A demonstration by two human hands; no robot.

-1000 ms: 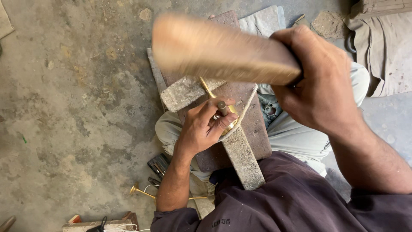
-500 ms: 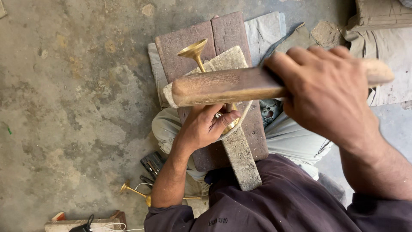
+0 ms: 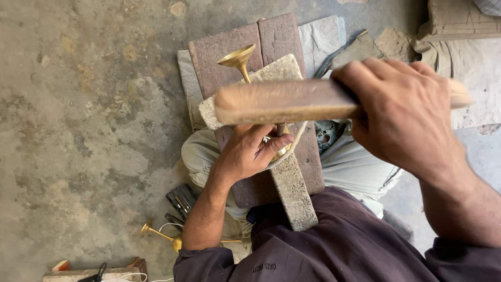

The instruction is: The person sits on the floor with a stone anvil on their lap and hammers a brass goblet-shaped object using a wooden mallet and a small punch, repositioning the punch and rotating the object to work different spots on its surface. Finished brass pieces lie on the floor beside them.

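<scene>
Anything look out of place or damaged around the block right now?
Nothing stands out. The left hand steadies the brass stemmed piece on the stone bar; the right hand grips the wooden mallet above it. A second brass piece lies on the floor, seemingly intact.

Left hand [image 3: 248, 154] curled low with fingers closed; right hand [image 3: 404, 112] raised, fist clenched.

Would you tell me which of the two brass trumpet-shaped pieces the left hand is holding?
The left hand holds the brass piece on the stone bar, its flared cup pointing away over the bricks. The other brass piece lies untouched on the floor by the left elbow.
</scene>
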